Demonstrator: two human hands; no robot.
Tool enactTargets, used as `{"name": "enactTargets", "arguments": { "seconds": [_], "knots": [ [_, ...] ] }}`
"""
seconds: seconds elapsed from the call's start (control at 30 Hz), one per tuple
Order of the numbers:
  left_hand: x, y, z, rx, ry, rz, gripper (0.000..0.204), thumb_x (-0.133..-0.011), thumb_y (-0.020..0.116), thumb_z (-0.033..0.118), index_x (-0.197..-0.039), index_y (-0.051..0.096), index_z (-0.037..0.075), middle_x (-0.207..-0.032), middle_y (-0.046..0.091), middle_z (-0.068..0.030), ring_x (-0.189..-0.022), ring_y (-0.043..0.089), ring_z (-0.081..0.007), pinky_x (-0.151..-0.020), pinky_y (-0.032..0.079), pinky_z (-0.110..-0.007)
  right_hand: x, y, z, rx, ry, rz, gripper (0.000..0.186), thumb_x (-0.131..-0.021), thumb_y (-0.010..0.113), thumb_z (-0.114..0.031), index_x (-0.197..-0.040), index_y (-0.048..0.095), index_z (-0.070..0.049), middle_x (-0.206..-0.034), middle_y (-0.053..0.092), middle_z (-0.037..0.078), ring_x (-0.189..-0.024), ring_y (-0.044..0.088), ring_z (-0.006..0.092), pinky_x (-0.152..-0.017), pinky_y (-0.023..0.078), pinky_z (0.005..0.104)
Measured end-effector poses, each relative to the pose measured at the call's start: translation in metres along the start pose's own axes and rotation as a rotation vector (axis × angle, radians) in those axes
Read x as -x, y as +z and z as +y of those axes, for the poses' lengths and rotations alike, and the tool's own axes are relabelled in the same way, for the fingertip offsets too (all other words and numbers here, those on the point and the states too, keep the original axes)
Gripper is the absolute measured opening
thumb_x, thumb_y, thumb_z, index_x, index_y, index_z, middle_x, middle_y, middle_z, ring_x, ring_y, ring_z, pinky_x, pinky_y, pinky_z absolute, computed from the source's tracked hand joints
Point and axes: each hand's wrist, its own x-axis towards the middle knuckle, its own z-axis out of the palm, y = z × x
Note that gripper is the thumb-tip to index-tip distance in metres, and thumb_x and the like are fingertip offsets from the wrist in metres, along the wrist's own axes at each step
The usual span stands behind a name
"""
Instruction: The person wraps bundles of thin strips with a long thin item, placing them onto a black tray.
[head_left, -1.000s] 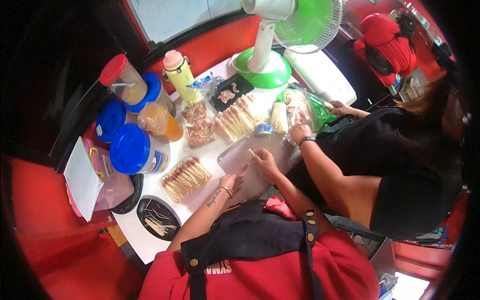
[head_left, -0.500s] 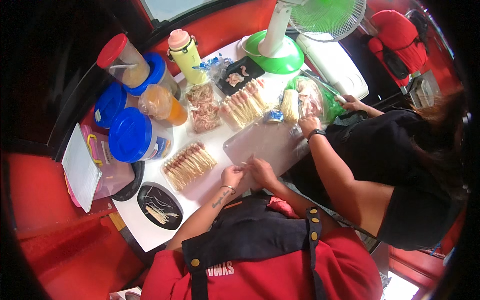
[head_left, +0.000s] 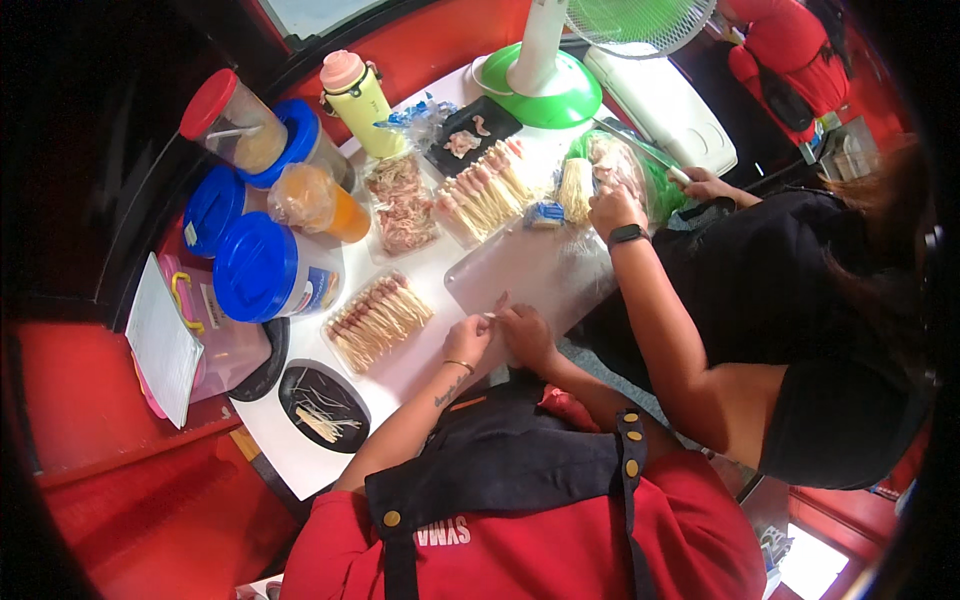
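Note:
Close together over the near edge of a cutting board, my left hand and my right hand are both closed in a pinch. A thin pinkish meat slice pokes up between the fingertips, with a small pale bit beside it; the fingers hide the rest. Left of my hands, a clear tray carries a row of meat-wrapped enoki bundles. A second batch of enoki rolls lies beyond the board. Loose enoki scraps sit in a black bowl.
At my right, a co-worker's hand touches bagged meat beside enoki; their other hand grips a knife. Meat, blue-lidded tubs, a yellow bottle and a green fan crowd the far side.
My hands stay pinched together near the board's edge and have shifted slightly; the meat slice shows more upright. The co-worker's near hand has moved a little onto the bagged meat.

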Motion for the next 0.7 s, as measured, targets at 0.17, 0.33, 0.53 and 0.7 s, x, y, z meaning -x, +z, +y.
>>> {"name": "enactTargets", "arguments": {
  "seconds": [0.17, 0.33, 0.53, 0.7],
  "knots": [
    [-0.003, -0.010, 0.008, -0.057, 0.030, -0.074, 0.025, -0.075, 0.062, 0.031, -0.084, 0.063, 0.007, -0.074, 0.064, -0.0128, -0.071, 0.063, -0.0275, -0.063, 0.049, -0.036, -0.004, 0.002, 0.007, -0.045, -0.029, -0.039, 0.018, -0.065, 0.057, -0.009, -0.083, 0.053, -0.009, -0.080, 0.053, 0.009, -0.075, 0.055, 0.0289, -0.062, 0.046, 0.0387],
    [-0.008, -0.013, 0.004, -0.075, 0.038, -0.113, 0.025, -0.075, 0.062, 0.030, -0.085, 0.063, 0.006, -0.078, 0.064, -0.0134, -0.073, 0.063, -0.0265, -0.065, 0.049, -0.036, -0.006, 0.006, 0.008, -0.075, -0.052, -0.023, 0.014, -0.067, 0.057, -0.009, -0.081, 0.055, -0.010, -0.080, 0.054, 0.009, -0.076, 0.056, 0.0291, -0.063, 0.046, 0.0387],
    [-0.016, -0.014, 0.010, -0.027, 0.081, -0.179, 0.022, -0.074, 0.061, 0.022, -0.086, 0.063, 0.005, -0.081, 0.064, -0.0136, -0.075, 0.063, -0.0255, -0.066, 0.049, -0.035, -0.005, 0.004, 0.018, -0.120, -0.024, -0.041, 0.012, -0.069, 0.059, -0.010, -0.081, 0.059, -0.010, -0.080, 0.056, 0.011, -0.075, 0.056, 0.0315, -0.064, 0.046, 0.0406],
    [-0.034, -0.017, 0.009, -0.118, 0.294, -0.195, 0.020, -0.074, 0.061, 0.022, -0.084, 0.063, 0.006, -0.079, 0.060, -0.0139, -0.076, 0.059, -0.0283, -0.068, 0.047, -0.036, -0.007, -0.004, 0.016, -0.274, 0.061, -0.094, 0.019, -0.071, 0.060, -0.012, -0.090, 0.061, -0.010, -0.084, 0.058, 0.013, -0.079, 0.056, 0.0345, -0.069, 0.045, 0.0432]
  ]
}}
